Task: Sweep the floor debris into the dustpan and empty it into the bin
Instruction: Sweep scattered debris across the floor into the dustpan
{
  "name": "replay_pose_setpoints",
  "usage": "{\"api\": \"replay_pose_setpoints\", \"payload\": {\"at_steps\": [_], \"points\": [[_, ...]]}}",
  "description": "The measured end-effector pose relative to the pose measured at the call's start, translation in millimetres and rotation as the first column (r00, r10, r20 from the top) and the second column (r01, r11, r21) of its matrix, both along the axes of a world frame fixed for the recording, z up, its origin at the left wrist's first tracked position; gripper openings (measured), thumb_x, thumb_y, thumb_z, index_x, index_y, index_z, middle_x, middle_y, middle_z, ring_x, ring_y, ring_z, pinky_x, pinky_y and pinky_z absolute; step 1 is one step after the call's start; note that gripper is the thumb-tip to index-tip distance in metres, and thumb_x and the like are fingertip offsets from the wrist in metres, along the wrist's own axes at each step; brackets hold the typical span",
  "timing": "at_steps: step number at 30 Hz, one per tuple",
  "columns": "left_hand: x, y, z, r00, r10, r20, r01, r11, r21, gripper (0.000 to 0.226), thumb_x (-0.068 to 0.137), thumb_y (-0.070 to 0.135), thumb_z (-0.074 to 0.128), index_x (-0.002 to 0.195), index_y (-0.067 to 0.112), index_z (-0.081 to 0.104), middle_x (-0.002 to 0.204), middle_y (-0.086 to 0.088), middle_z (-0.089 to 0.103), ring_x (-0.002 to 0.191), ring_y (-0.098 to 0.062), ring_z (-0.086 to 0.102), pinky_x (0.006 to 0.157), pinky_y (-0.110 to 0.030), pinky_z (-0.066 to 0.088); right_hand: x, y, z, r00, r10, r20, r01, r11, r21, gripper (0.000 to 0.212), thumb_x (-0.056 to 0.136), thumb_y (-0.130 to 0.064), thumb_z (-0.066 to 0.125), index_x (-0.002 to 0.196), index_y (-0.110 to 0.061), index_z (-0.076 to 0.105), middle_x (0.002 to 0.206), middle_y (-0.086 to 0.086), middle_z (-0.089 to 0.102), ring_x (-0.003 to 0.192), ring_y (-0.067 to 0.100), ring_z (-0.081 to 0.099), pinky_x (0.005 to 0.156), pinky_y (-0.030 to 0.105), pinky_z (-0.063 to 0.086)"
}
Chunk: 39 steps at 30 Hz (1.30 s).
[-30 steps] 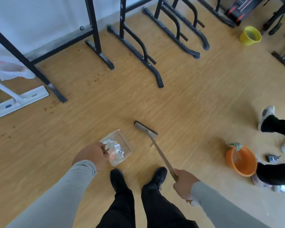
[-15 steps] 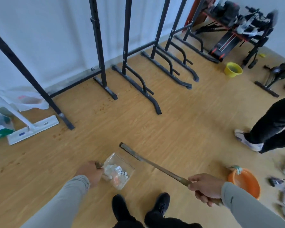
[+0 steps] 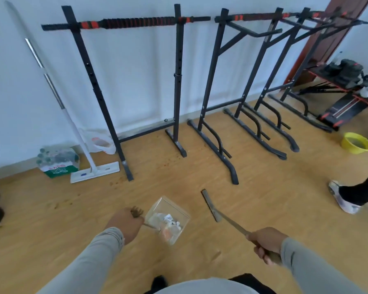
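Print on the bottle pack (image 3: 58, 164) is too blurred to read.

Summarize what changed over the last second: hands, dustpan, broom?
View tilted up toward the wall racks. Broom head swung from beside the dustpan out to its right. Unchanged: left hand grips the debris-filled dustpan's handle, right hand grips the broom.

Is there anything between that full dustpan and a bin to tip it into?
No bin is plainly in view, so the path cannot be judged. The left hand holds the clear dustpan with debris inside; the right hand holds the broom. Only a yellow basin sits far right.
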<state>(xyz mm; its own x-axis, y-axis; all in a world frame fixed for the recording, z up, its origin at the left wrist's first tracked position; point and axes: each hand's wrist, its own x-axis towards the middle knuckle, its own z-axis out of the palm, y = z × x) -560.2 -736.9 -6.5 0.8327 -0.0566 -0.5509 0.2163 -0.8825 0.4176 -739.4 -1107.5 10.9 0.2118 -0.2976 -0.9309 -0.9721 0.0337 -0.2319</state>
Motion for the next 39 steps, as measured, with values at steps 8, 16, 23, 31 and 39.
{"api": "replay_pose_setpoints", "payload": {"at_steps": [8,16,23,31,39], "points": [[-72.6,-32.4,14.6,0.966,0.248,0.073,-0.246,0.969,-0.027,0.017,0.09,0.032,0.063,0.095,0.016,0.066,0.082,-0.004,0.07,0.071,-0.024,0.065,0.055,-0.029,0.043,-25.8,-46.6,4.4,0.999,0.019,0.042,-0.023,0.996,0.09,0.025,0.099,-0.027,0.06,0.097,-0.003,0.059,0.055,0.007,0.045,0.041,0.015,0.035,0.039,0.023,0.029],[-149.6,-61.0,32.5,0.869,0.49,0.071,-0.484,0.871,-0.08,0.018,0.093,0.03,0.064,0.093,0.012,0.068,0.078,-0.008,0.068,0.066,-0.027,0.062,0.055,-0.031,0.043,-56.2,-95.3,-8.7,0.975,0.221,0.027,-0.223,0.97,0.101,0.027,0.099,-0.024,0.059,0.11,0.0,0.06,0.058,0.01,0.05,0.042,0.018,0.038,0.041,0.024,0.031],[-216.7,-34.0,53.4,0.696,0.718,0.027,-0.709,0.692,-0.135,0.015,0.091,0.023,0.066,0.091,0.008,0.069,0.063,0.0,0.059,0.055,-0.018,0.053,0.049,-0.027,0.037,-29.4,-72.0,-21.1,0.899,0.439,-0.018,-0.434,0.894,0.114,0.025,0.099,-0.018,0.058,0.109,0.005,0.057,0.055,0.012,0.049,0.041,0.021,0.037,0.042,0.026,0.03],[-274.7,0.5,66.4,0.506,0.862,0.034,-0.85,0.504,-0.152,0.016,0.091,0.022,0.065,0.084,0.009,0.072,0.062,0.0,0.061,0.057,-0.019,0.056,0.052,-0.028,0.039,-1.4,-18.6,-19.3,0.809,0.587,-0.007,-0.579,0.8,0.156,0.026,0.098,-0.025,0.06,0.093,0.0,0.061,0.058,0.012,0.048,0.042,0.019,0.035,0.042,0.023,0.03],[-298.8,50.1,76.0,0.38,0.922,0.073,-0.914,0.387,-0.124,0.017,0.092,0.027,0.064,0.084,0.013,0.072,0.068,-0.001,0.065,0.06,-0.019,0.059,0.05,-0.027,0.04,15.5,46.3,-12.1,0.713,0.701,-0.015,-0.691,0.707,0.151,0.029,0.099,-0.028,0.06,0.087,-0.001,0.061,0.055,0.011,0.048,0.039,0.019,0.035,0.041,0.021,0.03]]}}
